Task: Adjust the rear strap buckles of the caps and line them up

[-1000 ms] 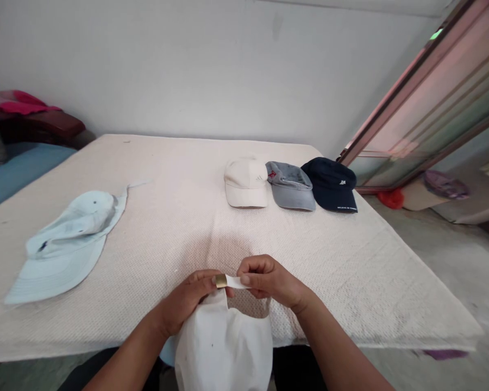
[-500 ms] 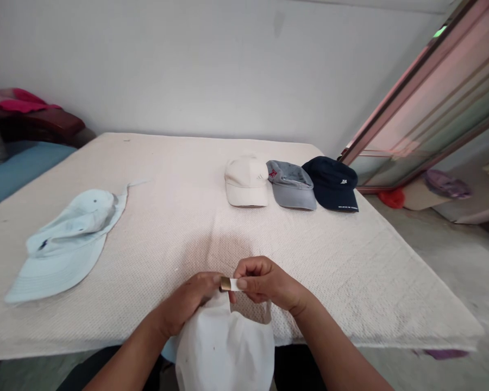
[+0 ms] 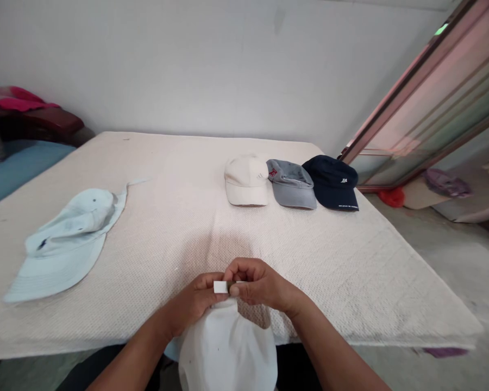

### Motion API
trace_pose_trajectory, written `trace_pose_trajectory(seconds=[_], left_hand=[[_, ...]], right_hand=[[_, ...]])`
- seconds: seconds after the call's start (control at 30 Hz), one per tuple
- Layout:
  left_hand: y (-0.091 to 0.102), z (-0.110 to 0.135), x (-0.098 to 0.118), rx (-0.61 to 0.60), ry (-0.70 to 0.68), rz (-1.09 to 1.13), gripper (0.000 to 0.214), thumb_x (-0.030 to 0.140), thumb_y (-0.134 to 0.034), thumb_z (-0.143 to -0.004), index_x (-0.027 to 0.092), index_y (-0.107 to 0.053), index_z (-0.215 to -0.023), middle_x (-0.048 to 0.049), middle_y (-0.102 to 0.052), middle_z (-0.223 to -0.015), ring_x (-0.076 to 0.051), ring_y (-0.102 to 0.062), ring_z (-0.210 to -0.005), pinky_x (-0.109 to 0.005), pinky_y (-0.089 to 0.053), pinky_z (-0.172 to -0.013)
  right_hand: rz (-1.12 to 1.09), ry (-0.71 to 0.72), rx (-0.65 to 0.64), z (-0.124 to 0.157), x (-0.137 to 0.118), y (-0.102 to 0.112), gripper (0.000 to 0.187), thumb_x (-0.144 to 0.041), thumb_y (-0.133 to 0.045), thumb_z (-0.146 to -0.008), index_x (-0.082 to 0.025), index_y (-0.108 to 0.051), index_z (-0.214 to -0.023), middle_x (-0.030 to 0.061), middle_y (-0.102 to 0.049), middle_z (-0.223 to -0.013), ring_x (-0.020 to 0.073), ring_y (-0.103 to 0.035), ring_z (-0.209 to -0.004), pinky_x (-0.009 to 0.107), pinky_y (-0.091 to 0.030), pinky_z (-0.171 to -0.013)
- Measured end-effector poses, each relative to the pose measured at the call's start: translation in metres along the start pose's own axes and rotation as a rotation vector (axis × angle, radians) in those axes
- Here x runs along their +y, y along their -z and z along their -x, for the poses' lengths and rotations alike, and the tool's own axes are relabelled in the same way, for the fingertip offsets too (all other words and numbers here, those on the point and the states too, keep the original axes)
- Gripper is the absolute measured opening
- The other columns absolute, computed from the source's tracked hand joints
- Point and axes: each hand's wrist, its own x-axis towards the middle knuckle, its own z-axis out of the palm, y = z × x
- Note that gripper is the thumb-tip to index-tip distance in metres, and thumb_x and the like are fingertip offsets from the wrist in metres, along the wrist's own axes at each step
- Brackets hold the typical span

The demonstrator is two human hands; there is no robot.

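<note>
A white cap (image 3: 228, 353) hangs at the table's front edge, its rear opening turned up toward me. Across that opening runs the cap's white strap (image 3: 220, 287), with a brass-coloured buckle (image 3: 230, 285) on it. My left hand (image 3: 195, 301) is closed on the strap's left part, thumb and fingers pinching it. Thumb and index finger of my right hand (image 3: 256, 282) press together at the buckle and partly cover it. Both hands almost touch each other. The cap's brim is mostly hidden below; a pale blue bit shows at its left.
A light blue cap (image 3: 71, 239) lies on the left of the cloth-covered table (image 3: 167, 217), its strap stretched out. A cream cap (image 3: 246, 182), a grey cap (image 3: 292, 184) and a navy cap (image 3: 330, 182) stand side by side at the back right. Behind is a wall (image 3: 212, 65).
My right hand has shifted left onto the buckle. A white piece of strap now shows left of the buckle, where the buckle itself was before. The cap has moved slightly right.
</note>
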Motion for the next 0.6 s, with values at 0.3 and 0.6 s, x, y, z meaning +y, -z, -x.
trace_pose_trajectory(seconds=[0.3,0.6], left_hand=[[-0.0024,0.0005,0.0014,0.035,-0.093,0.115,0.026,0.026,-0.070,-0.072,0.021,-0.046,-0.083,0.0048,-0.054,-0.072,-0.009,-0.047,-0.060,-0.022,-0.033,-0.057],[-0.0030,-0.0007,0.0000,0.150,-0.114,0.178,0.026,0.027,-0.072,-0.071,0.022,-0.054,-0.088,0.0046,-0.060,-0.074,-0.010,-0.051,-0.062,-0.022,-0.037,-0.060]], right_hand=[[0.012,-0.040,0.091,-0.0011,-0.0006,0.0013,0.022,-0.030,-0.072,-0.072,-0.016,-0.058,-0.081,-0.0086,-0.043,-0.053,0.0025,-0.030,-0.041,0.016,-0.021,-0.037],[-0.018,0.025,0.094,0.0038,-0.0015,0.0063,0.021,-0.033,-0.061,-0.083,-0.016,-0.058,-0.096,-0.0036,-0.052,-0.064,0.0059,-0.043,-0.049,0.020,-0.030,-0.047]])
